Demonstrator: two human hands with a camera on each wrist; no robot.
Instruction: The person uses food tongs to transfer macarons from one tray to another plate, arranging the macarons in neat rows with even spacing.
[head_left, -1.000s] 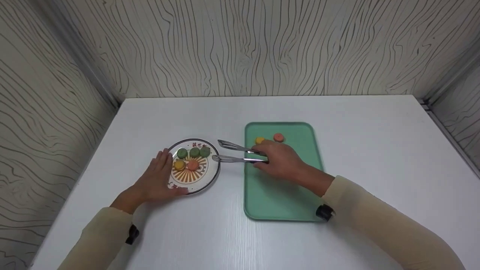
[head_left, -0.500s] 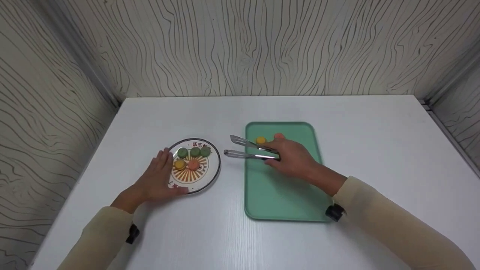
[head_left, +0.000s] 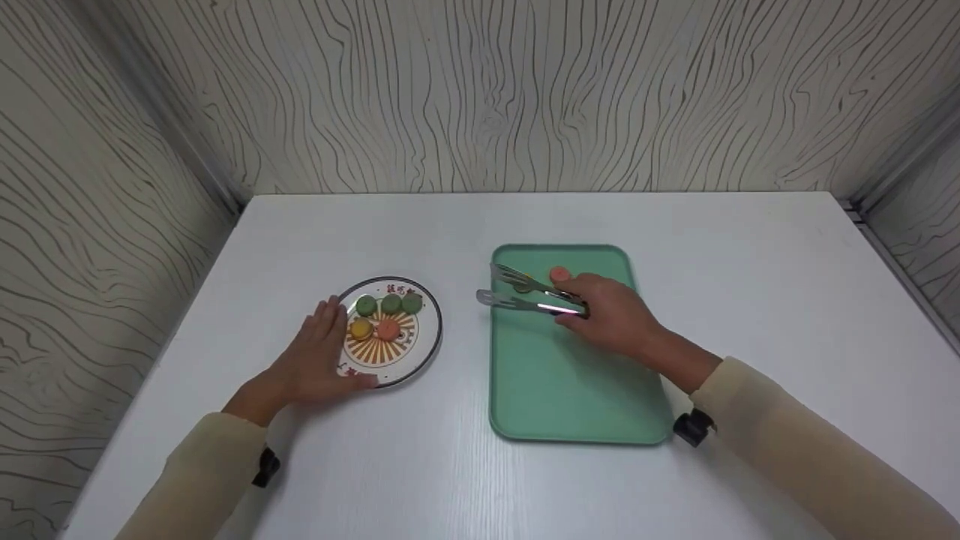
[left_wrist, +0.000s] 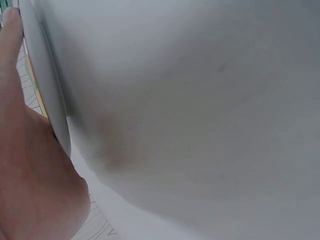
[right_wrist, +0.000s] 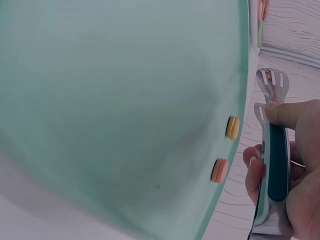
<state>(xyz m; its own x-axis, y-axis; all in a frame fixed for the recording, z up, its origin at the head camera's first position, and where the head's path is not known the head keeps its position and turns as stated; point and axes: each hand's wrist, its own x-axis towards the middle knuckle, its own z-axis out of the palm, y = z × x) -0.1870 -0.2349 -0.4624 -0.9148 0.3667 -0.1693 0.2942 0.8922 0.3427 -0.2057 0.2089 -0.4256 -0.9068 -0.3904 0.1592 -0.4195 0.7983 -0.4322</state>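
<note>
Right hand: the right hand (head_left: 611, 315) grips metal tongs (head_left: 525, 292) over the far part of the green tray (head_left: 570, 382), tips pointing left, arms a little apart.
Yellow macaron: the yellow macaron (right_wrist: 232, 127) lies on the tray's far end, at the tong tips, mostly hidden in the head view.
Orange macaron: the orange macaron (head_left: 559, 274) lies just right of it, touching the knuckles' far side.
Left hand: the left hand (head_left: 315, 360) has straight fingers resting against the near-left rim of the plate (head_left: 427, 352).
Plate: on the white counter (head_left: 450, 480), left of the tray, holding five macarons (head_left: 388, 315).
</note>
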